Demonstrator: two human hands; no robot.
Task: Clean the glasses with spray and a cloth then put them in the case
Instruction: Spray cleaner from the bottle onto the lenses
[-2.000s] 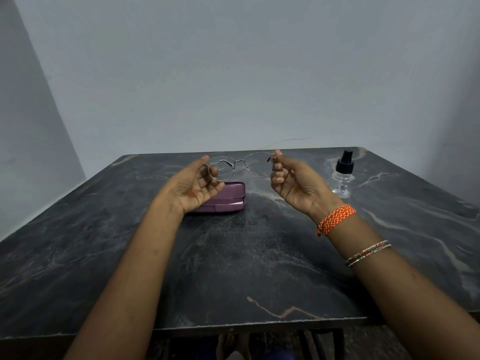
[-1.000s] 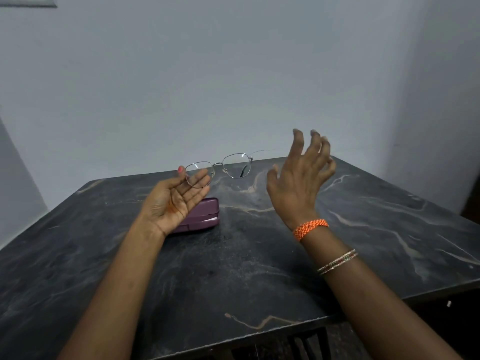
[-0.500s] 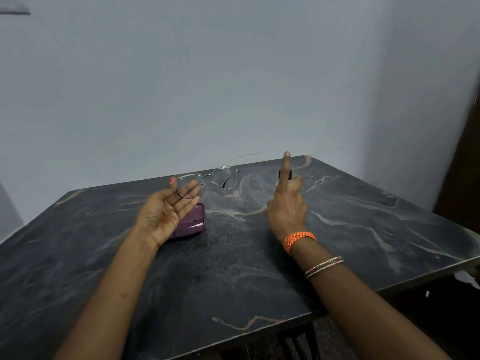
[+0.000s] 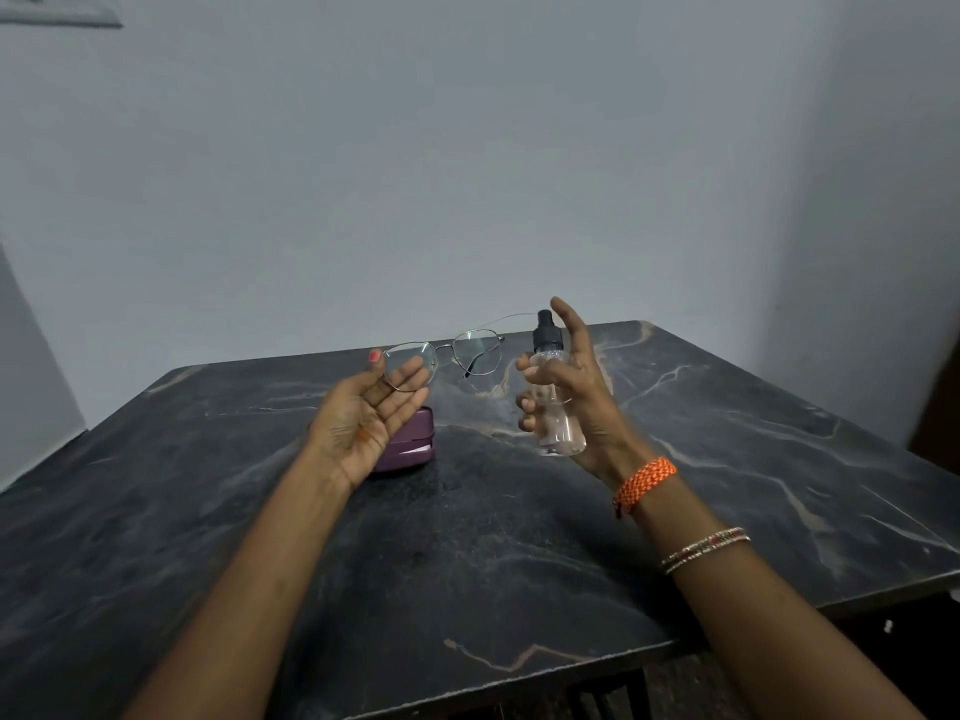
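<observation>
Thin metal-rimmed glasses hang in the air above the table, held at their left lens by my left hand, palm up, temples unfolded. My right hand is closed around a clear spray bottle with a black nozzle, lifted off the table just right of the glasses, index finger raised beside the nozzle. A purple glasses case lies shut on the table, partly hidden behind my left hand. No cloth is in view.
The dark marble table reaches to a pale wall at the back. Its front edge is near me, its right edge runs diagonally at the right. An orange thread band and thin bangles sit on my right wrist.
My right hand let go of the glasses, reached right to the spray bottle and brought it up beside the glasses. My left hand kept holding the glasses alone.
</observation>
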